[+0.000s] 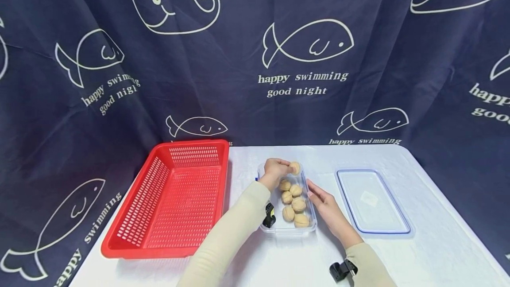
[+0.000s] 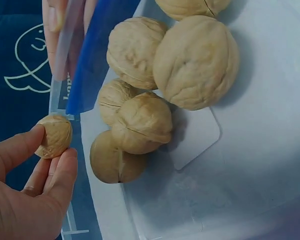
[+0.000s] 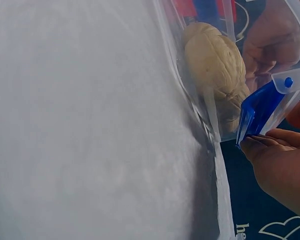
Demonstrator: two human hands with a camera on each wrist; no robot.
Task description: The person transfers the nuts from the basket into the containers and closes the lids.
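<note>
My left hand pinches a walnut between thumb and fingertips, above the far end of a clear plastic box. The left wrist view shows this hand with the held walnut near the box wall. Several walnuts lie on the box floor. My right hand rests against the box's right side with its fingers fairly straight. In the right wrist view its fingertips touch a blue side latch, which hangs down unfastened. Part of the right thumb is out of that view.
A red perforated basket stands on the table left of the box. To the right lies a clear lid with a blue seal, flat on the white tablecloth. A dark blue curtain with fish drawings hangs behind the table.
</note>
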